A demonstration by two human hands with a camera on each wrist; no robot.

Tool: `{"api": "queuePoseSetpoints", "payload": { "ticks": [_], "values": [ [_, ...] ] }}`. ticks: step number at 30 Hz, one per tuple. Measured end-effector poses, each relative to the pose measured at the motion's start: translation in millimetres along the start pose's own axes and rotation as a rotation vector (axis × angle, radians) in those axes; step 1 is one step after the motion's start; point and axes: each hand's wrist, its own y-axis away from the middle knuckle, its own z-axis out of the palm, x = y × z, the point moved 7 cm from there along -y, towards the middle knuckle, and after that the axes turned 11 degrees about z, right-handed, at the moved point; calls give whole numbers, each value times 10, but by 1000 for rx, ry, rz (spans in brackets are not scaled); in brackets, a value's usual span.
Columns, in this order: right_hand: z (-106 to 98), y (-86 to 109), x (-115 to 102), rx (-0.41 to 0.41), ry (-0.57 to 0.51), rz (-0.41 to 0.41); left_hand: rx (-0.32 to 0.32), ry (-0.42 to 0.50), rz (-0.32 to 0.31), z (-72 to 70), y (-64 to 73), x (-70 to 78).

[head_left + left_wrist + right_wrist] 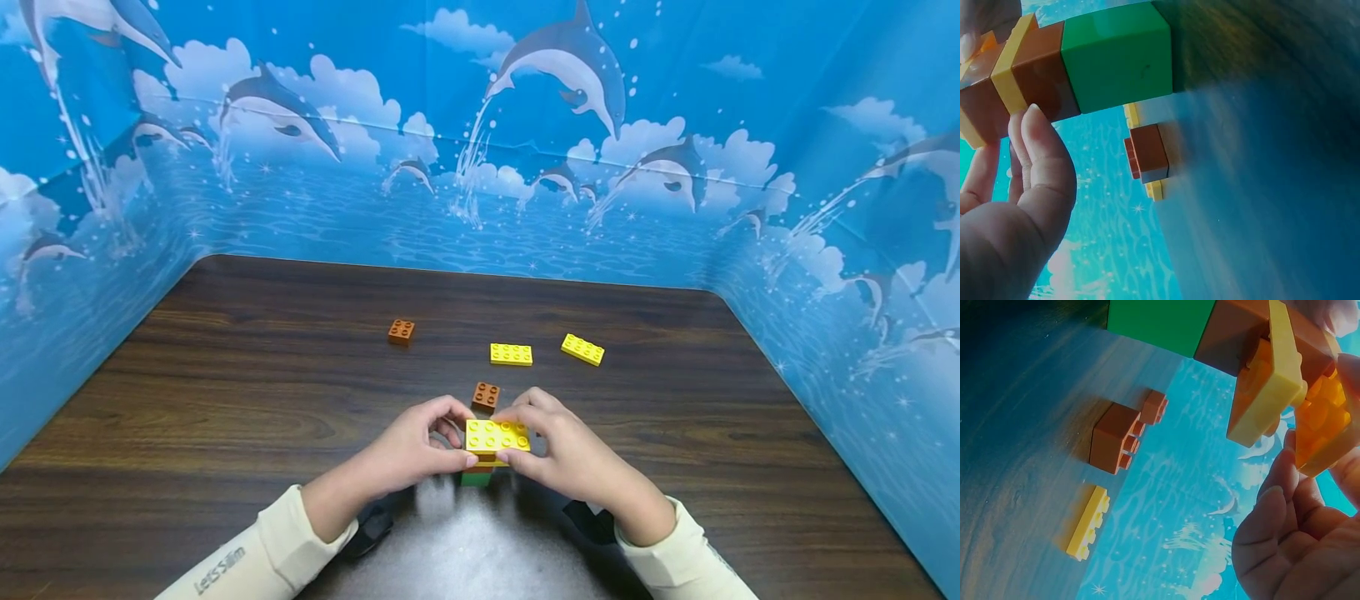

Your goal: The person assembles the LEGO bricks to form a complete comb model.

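A stacked tower of toy bricks stands upright between my hands. From the bottom it has a green brick (1119, 59), a brown brick (1044, 72), a flat yellow brick (1275, 381), another brown brick (982, 94) and a second flat yellow brick (497, 435) on top. Both flat yellow bricks jut out to the right past the brown ones. My left hand (408, 442) pinches the left end of the top yellow brick between thumb and fingers. On its right end, my right hand (570, 446) grips the same brick, thumb in front and fingers behind.
Just behind the tower lies a loose brown brick (486, 396). Farther back are another brown brick (401, 332) and two flat yellow bricks, one straight (512, 355) and one angled (582, 350). A blue dolphin-print curtain (450, 225) borders the dark wooden table (262, 375).
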Motion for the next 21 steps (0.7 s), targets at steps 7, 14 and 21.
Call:
{"api": "queuePoseSetpoints", "payload": {
  "ticks": [7, 14, 21],
  "values": [
    [3, -2, -1, 0, 5, 10, 7, 75, -16, -73, 5, 5],
    [-1, -5, -5, 6, 37, 13, 53, 126, -58, -267, -35, -75],
    [2, 1, -12, -8, 59, 20, 190, 188, -126, -628, -138, -223]
  ]
}}
